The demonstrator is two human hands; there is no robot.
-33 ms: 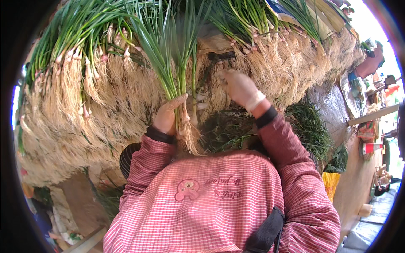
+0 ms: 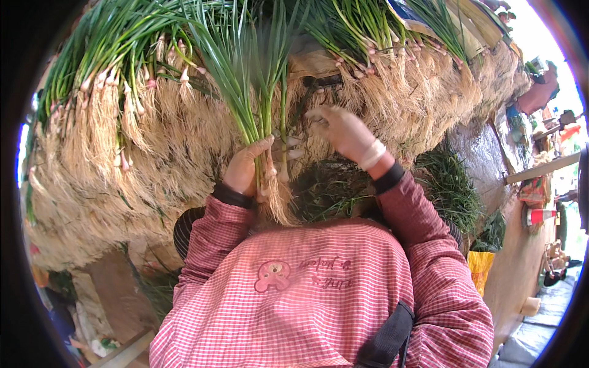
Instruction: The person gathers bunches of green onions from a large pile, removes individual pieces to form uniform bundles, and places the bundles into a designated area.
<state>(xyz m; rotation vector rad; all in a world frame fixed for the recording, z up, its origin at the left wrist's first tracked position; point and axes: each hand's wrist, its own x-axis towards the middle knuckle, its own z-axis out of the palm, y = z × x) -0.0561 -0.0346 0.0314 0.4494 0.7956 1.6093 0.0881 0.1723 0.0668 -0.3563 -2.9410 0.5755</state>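
My left hand (image 2: 244, 164), in a thin pale glove, is closed round a small bunch of green garlic (image 2: 264, 126) in front of my chest. Its long leaves point away from me, while small bulbs and straggly roots hang below the grip. One stalk stands slightly apart on the right, with my left fingertips showing behind it. To the right of the bunch, my right hand (image 2: 351, 136), gloved too, is raised with loosely bent fingers apart. Nothing shows in it, though its fingertips are a little blurred.
Piled green garlic (image 2: 110, 80) with pale hanging roots spans the far side and left. Loose green trimmings (image 2: 451, 187) lie right of my right forearm, with others in the dark gap before me. A yellow bag (image 2: 481, 268) stands farther right.
My right hand has shifted slightly left and nearer to me, toward the bunch. The left hand and its green garlic have hardly moved.
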